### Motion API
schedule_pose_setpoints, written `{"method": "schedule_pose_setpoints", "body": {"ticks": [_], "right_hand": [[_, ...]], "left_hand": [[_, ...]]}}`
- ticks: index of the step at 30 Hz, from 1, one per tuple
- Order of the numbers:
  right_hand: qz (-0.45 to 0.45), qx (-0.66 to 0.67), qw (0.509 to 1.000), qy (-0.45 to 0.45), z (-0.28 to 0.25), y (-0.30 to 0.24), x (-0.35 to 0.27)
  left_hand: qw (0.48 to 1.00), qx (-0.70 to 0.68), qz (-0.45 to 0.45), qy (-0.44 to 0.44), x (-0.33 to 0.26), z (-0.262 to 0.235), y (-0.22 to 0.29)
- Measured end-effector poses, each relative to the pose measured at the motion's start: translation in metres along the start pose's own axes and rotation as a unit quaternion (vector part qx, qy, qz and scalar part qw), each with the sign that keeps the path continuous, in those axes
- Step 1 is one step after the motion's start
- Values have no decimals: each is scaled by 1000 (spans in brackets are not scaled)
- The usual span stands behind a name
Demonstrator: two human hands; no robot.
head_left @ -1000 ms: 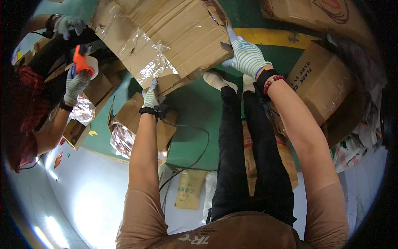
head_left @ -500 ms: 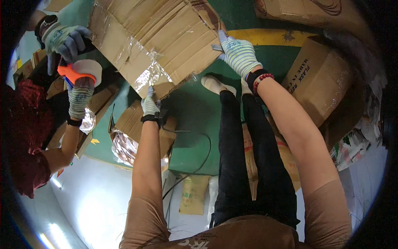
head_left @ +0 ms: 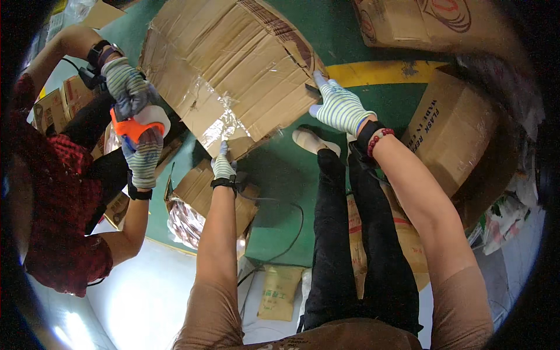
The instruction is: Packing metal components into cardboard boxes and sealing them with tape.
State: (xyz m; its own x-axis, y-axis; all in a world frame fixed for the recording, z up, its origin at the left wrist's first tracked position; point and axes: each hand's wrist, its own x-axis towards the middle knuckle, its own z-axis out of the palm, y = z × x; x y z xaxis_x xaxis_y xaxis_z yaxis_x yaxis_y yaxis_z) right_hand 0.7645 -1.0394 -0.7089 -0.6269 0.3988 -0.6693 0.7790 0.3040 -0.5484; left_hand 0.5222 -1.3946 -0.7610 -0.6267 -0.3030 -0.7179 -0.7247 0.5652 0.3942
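Note:
A big creased cardboard carton [head_left: 233, 76] is held up in front of me, clear tape shining across its near corner. My left hand [head_left: 223, 167], in a striped glove, is closed at that near corner. At the carton's right edge my right hand [head_left: 344, 109], gloved the same way, grips with the fingertips. Beside its fingers a short, flat, dark piece [head_left: 312, 90] sticks out; its kind is unclear. On the left, a co-worker's gloved hands [head_left: 140, 157] hold an orange tape dispenser [head_left: 137, 126] with a pale roll, close to the carton's left side.
Below the carton stands an open carton [head_left: 201, 189] with shiny plastic. A brown box [head_left: 449, 131] is at the right, another carton [head_left: 431, 23] at the far right. A yellow stripe [head_left: 385, 73] crosses the green floor [head_left: 277, 227]. A cable [head_left: 300, 224] loops near my legs.
The carton and both my hands sit slightly lower and further right in view. The co-worker has come nearer, with the upper hand now on the tape dispenser.

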Motion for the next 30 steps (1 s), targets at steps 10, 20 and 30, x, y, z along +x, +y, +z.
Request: {"method": "schedule_pose_setpoints", "body": {"ticks": [10, 20, 30], "right_hand": [[40, -21, 983, 179, 51, 6, 3], [63, 44, 989, 127, 38, -8, 2], [57, 52, 985, 155, 39, -14, 1]], "left_hand": [[998, -13, -39, -49, 35, 1, -29], [998, -23, -35, -49, 41, -9, -26], [999, -19, -26, -41, 41, -10, -26]]}}
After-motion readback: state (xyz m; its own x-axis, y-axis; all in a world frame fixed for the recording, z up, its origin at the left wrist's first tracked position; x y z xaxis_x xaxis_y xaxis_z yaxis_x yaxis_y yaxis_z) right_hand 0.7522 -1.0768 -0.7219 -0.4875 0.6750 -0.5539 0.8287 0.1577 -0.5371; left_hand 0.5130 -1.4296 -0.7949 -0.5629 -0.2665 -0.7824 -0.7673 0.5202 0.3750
